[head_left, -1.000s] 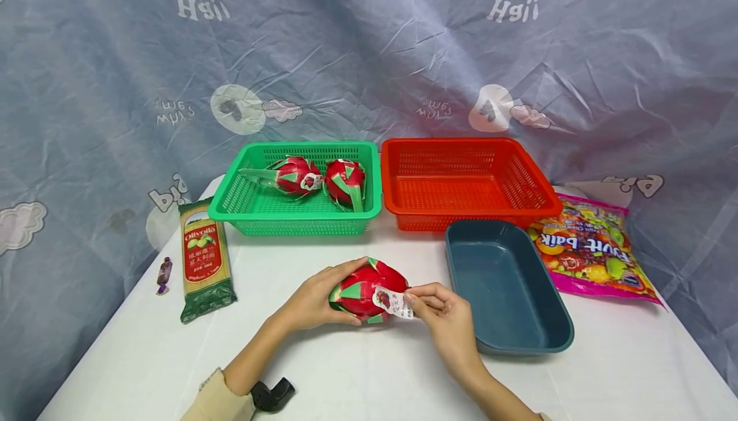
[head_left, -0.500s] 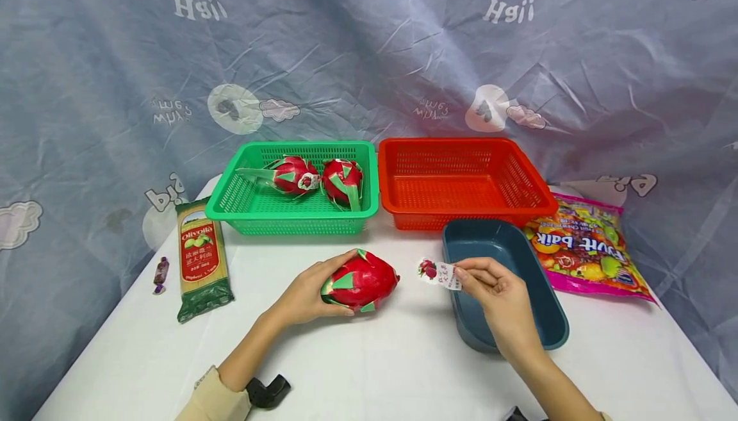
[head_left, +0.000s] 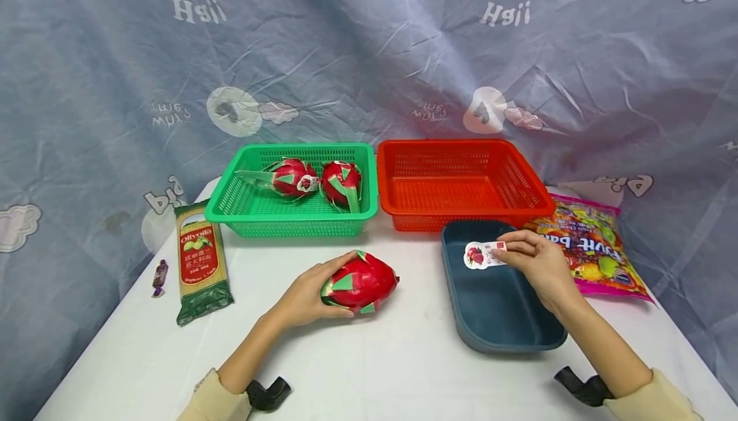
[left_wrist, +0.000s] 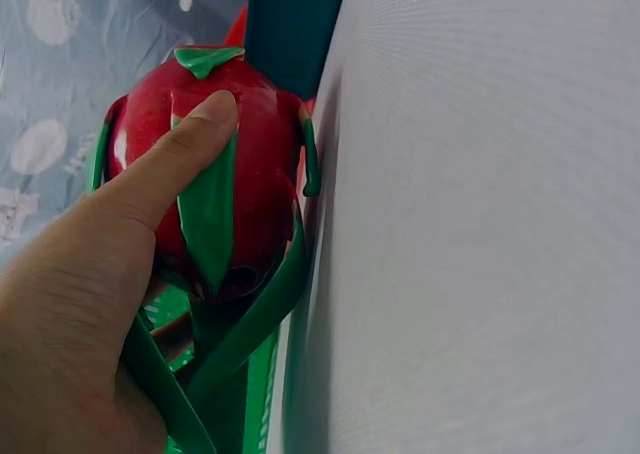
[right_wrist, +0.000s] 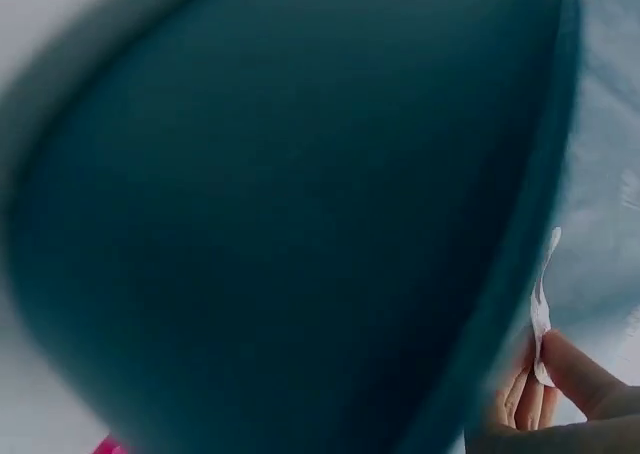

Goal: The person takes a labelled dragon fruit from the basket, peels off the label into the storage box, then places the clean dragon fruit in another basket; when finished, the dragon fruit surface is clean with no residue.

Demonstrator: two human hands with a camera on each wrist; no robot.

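Note:
On the white table my left hand (head_left: 311,294) grips a dragon fruit (head_left: 364,284) by its leafy end. The left wrist view shows the thumb lying along the red skin of that dragon fruit (left_wrist: 260,139). A white paper label (head_left: 483,255) with a dragon fruit picture is pinched between the thumb and fingers of my right hand (head_left: 539,267). It is held over the dark blue basin (head_left: 461,318), apart from its floor. In the right wrist view the label (right_wrist: 541,309) appears edge-on, beyond the basin's wall.
Behind stand a green basket (head_left: 291,225) holding two dragon fruits and a red basket (head_left: 461,145). A pasta packet (head_left: 202,261) and a small wrapped candy (head_left: 160,278) lie at left. A candy bag (head_left: 599,248) lies right, beside the basin.
The label has come off the dragon fruit and moved right with my right hand, to above the basin. The left hand and its fruit shifted slightly left, then stayed put.

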